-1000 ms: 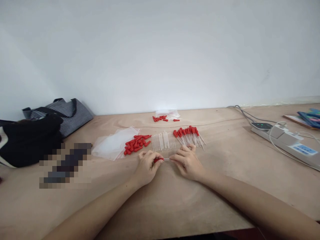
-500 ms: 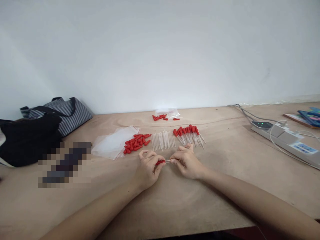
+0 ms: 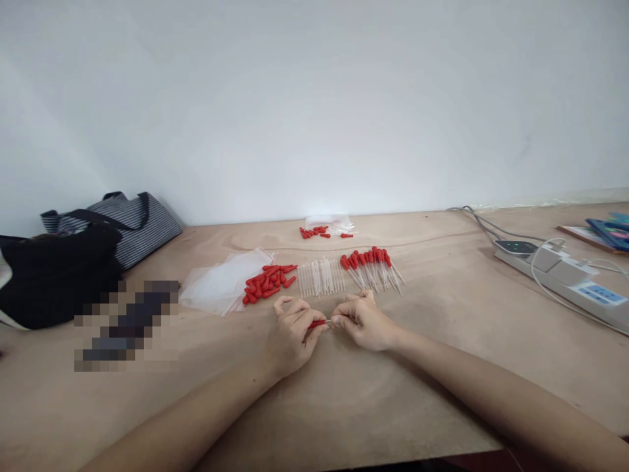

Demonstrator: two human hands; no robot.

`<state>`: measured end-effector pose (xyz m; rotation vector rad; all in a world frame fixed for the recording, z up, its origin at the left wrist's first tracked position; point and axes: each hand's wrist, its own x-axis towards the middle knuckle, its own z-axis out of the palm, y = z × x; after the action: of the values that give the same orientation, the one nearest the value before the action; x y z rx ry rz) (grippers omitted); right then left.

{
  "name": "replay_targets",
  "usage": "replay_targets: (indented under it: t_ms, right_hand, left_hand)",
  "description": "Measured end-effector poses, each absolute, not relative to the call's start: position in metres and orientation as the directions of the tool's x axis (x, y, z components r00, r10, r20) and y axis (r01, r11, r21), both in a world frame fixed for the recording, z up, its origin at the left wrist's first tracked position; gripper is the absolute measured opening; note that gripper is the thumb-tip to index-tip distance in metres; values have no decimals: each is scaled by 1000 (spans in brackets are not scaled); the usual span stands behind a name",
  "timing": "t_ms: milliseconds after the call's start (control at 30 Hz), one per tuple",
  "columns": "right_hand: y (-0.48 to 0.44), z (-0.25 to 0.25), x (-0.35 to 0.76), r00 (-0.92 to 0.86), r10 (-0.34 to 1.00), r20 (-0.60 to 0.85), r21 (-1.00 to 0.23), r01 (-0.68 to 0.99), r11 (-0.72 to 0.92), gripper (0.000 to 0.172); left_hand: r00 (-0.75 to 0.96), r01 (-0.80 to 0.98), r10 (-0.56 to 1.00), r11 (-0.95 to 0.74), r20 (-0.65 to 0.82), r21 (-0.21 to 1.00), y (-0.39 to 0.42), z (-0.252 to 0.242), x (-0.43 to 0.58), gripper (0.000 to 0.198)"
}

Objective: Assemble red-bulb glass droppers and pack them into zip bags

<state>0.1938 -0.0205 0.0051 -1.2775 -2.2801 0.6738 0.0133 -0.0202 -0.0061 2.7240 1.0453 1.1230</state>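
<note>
Striped bag (image 3: 156, 224) beside black cloth item (image 3: 59, 285); power strip (image 3: 600, 294) at right.

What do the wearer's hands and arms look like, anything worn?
Left hand and right hand are ungloved; no rings show. Left forearm and right forearm are bare: no sleeves, watch, bracelet or cables visible. Upper arms are out of frame.

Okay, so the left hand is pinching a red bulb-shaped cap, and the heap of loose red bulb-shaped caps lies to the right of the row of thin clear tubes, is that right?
Not quite: in the head view, the heap of loose red bulb-shaped caps lies to the left of the row of thin clear tubes. The left hand is indeed pinching a red bulb-shaped cap.
</note>
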Motion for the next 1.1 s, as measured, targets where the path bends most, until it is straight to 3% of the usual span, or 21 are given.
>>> replay_targets:
  t_ms: [200,433,567,700,833,933,1000,1100]
  right_hand:
    - [-17,6,193,-477,874,89,-675,616,406,23]
    - [-16,12,196,-464,879,109,-665,623,411,27]
    - [-17,13,203,-499,850,169,-594,637,492,26]
    - [-20,11,209,-548,785,289,-403,674,619,22]
    - [-23,10,206,-587,764,269,-289,707,645,19]
    - [-20,9,204,-501,826,258,-305,769,562,22]
    - [-12,10,204,-332,906,262,-346,844,410,25]
    - [8,9,207,-77,966,248,-375,911,169,26]
  left_hand:
    - [509,583,595,-770,622,259,-18,-6,15,11]
    - [514,597,586,-769,626,229,-13,2,12,11]
    - [502,623,589,-754,633,207,-10,3,8,12]
    - [516,630,581,-755,630,180,-8,2,7,13]
    - [540,643,596,-748,595,165,-6,-1,5,13]
    - [502,722,658,-676,561,148,0,-2,0,23]
    - [444,788,706,-601,551,136,6,-3,-6,40]
    - [373,850,753,-512,542,126,14,-3,-14,40]
